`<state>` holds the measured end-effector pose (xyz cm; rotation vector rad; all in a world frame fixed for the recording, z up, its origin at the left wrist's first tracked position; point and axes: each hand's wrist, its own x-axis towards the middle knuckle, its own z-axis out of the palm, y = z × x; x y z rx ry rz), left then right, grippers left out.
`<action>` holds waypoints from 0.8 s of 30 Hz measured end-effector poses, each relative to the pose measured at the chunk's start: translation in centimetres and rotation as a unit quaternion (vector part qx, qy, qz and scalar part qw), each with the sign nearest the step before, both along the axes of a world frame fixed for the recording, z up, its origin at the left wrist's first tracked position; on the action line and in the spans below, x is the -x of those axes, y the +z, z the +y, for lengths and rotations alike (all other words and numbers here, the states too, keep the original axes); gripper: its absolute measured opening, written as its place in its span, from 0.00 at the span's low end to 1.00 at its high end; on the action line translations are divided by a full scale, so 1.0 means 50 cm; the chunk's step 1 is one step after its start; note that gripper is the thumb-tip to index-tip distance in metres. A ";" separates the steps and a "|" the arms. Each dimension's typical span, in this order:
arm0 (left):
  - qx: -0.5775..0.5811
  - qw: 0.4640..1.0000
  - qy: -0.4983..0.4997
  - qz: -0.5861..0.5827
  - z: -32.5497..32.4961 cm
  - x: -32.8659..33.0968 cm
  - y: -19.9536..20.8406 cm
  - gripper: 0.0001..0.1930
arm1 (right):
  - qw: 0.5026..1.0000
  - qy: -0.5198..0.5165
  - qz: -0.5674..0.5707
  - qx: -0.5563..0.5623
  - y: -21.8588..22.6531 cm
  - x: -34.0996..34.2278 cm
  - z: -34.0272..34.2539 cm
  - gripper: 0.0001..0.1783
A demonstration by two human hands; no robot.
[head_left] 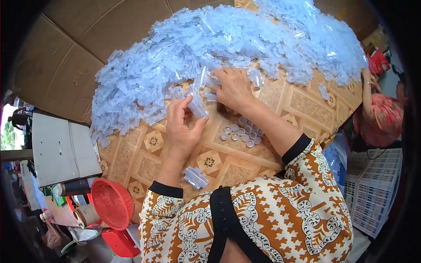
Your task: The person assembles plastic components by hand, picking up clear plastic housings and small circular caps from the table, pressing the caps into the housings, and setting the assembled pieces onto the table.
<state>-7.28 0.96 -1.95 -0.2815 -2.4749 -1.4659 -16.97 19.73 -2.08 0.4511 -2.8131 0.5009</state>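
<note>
My left hand (184, 127) holds a clear, bluish plastic piece (198, 105) between thumb and fingers, tilted above the table. To its right, at the near edge of a large heap of similar plastic pieces (188, 44), is my right hand (234, 90). Its fingers curl down among loose pieces, and their tips are partly hidden. Several small round whitish caps (241, 131) lie grouped below my right forearm. Close to my body, a few clear pieces (196, 177) lie together in a small stack.
The heap spans the far side of the patterned table (228, 162), against a cardboard wall (66, 57). A red plastic basket (112, 204) stands at the left edge, near a white carton (61, 149). Another person's arm (370, 87) reaches the table at far right.
</note>
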 end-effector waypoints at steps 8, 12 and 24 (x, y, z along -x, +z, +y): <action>0.001 1.000 0.003 0.024 -0.003 0.000 -0.006 0.32 | 0.967 0.068 0.018 0.244 -0.029 0.016 0.028 0.20; 0.002 0.999 0.004 0.036 -0.002 0.001 -0.008 0.32 | 0.978 0.085 0.052 0.183 -0.024 -0.002 0.014 0.19; -0.123 0.992 0.010 0.013 0.007 -0.001 -0.004 0.31 | 0.982 0.006 0.057 0.182 -0.013 0.013 0.019 0.27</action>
